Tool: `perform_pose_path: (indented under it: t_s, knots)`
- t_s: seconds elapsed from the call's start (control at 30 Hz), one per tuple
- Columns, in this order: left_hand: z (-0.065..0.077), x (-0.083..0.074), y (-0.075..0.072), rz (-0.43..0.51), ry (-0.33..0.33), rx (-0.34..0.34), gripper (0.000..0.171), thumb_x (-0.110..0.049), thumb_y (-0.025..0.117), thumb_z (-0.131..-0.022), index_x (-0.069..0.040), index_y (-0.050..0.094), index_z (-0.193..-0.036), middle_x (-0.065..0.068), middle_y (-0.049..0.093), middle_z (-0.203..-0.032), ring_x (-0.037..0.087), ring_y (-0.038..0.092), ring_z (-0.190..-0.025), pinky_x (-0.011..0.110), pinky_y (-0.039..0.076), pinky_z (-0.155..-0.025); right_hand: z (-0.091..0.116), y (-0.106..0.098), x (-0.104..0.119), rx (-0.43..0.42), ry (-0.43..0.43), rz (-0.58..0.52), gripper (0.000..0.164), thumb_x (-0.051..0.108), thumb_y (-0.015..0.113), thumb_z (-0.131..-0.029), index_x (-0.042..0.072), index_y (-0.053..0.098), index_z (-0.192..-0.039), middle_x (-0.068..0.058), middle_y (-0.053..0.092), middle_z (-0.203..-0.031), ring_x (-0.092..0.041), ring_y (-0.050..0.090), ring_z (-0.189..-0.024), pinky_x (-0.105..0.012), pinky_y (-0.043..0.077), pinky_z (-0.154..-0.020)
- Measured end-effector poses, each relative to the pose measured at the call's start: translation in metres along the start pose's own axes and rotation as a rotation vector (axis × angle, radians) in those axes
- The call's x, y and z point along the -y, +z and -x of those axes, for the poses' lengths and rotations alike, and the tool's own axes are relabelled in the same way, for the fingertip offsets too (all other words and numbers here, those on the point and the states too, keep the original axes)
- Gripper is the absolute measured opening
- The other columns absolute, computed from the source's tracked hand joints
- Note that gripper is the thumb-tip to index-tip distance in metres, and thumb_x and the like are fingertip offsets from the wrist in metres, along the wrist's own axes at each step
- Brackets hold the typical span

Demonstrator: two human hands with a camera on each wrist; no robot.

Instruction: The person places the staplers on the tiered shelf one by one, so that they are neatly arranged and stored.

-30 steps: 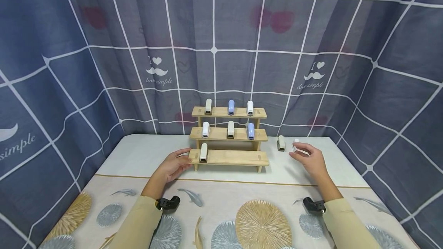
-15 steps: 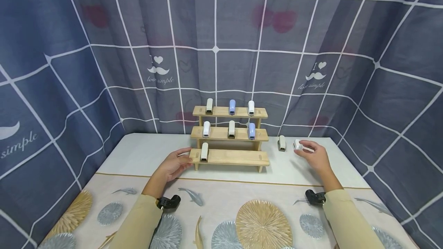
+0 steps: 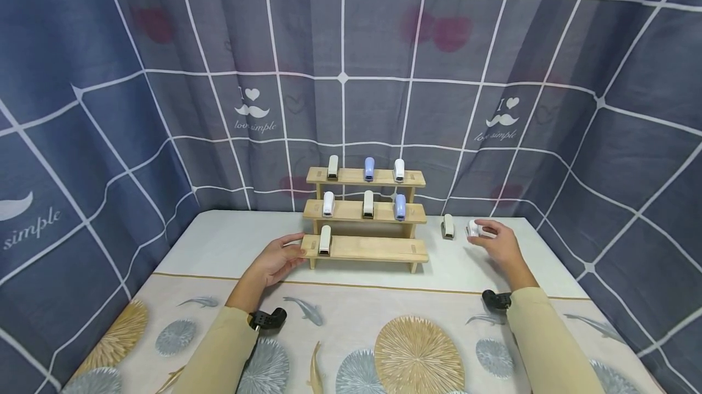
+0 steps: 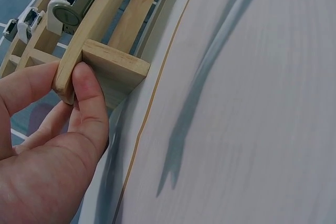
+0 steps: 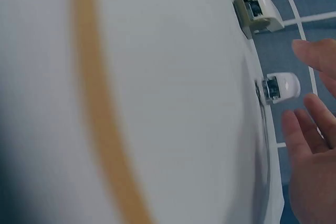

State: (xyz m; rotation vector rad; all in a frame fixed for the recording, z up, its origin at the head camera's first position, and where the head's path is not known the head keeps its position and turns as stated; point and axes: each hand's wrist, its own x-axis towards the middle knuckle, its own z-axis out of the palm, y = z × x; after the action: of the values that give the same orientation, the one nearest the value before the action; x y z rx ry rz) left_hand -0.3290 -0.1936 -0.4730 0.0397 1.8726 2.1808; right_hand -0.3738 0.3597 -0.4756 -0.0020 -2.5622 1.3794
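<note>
My left hand [image 3: 274,261] pinches the left end of the lowest step of a three-tier wooden stand [image 3: 373,249]; in the left wrist view, thumb and finger grip its board [image 4: 79,51]. A beige mini stapler [image 3: 325,239] stands on that step, close to this hand. At the right, my right hand [image 3: 503,244] is held around a white mini stapler [image 3: 472,228] standing on the white table. The right wrist view shows a gap between the parted fingers [image 5: 296,135] and this stapler [image 5: 286,86]. Left of it stands another beige stapler [image 3: 448,227].
The top step bears a beige stapler [image 3: 333,166], a blue one [image 3: 369,168] and a white one [image 3: 399,170]. White, beige and blue staplers stand on the middle step. A dark checked curtain [image 3: 307,108] closes off the back and sides. A patterned cloth [image 3: 340,333] covers the front.
My right hand has drawn slightly to the right, its fingers parting from the white stapler, which now shows on the table. My left hand keeps its grip on the stand.
</note>
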Motion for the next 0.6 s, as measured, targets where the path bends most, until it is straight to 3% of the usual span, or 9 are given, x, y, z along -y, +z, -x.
perform_pose_path:
  t_s: [0.07, 0.17, 0.27, 0.6]
  knots:
    - [0.000, 0.000, 0.000, -0.003, 0.003, 0.003, 0.068, 0.010, 0.057, -0.095, 0.005, 0.029, -0.157, 0.009, 0.066, -0.113, 0.010, 0.068, -0.092, 0.021, 0.061, -0.082, -0.002, -0.001, -0.001, 0.017, 0.007, 0.033, 0.066, 0.013, 0.083, -0.085, -0.001, 0.056, -0.143, -0.030, 0.049, -0.147, -0.048, 0.052, -0.135, -0.008, 0.050, -0.081]
    - [-0.001, 0.002, 0.000, -0.005, 0.005, 0.001, 0.069, 0.009, 0.059, -0.095, 0.005, 0.030, -0.157, 0.009, 0.066, -0.113, 0.011, 0.069, -0.091, 0.021, 0.061, -0.083, -0.006, -0.002, -0.003, 0.044, 0.024, 0.069, 0.069, 0.014, 0.083, -0.086, 0.001, 0.053, -0.146, -0.029, 0.048, -0.150, -0.047, 0.048, -0.138, -0.031, 0.057, -0.098]
    - [-0.002, 0.003, 0.000, -0.012, 0.009, -0.003, 0.070, 0.009, 0.060, -0.094, 0.005, 0.030, -0.157, 0.009, 0.066, -0.112, 0.011, 0.069, -0.091, 0.021, 0.061, -0.082, -0.010, -0.003, -0.004, 0.078, 0.040, 0.072, 0.071, 0.013, 0.081, -0.087, 0.001, 0.050, -0.149, -0.028, 0.047, -0.152, -0.048, 0.047, -0.139, -0.056, 0.049, -0.111]
    - [-0.003, 0.003, -0.002, -0.033, -0.002, -0.018, 0.068, 0.009, 0.059, -0.094, 0.004, 0.032, -0.156, 0.006, 0.066, -0.110, 0.011, 0.068, -0.090, 0.022, 0.061, -0.081, -0.017, -0.008, -0.007, 0.155, 0.067, 0.067, 0.082, 0.011, 0.080, -0.087, 0.002, 0.038, -0.157, -0.035, 0.045, -0.150, -0.050, 0.046, -0.139, -0.058, 0.044, -0.113]
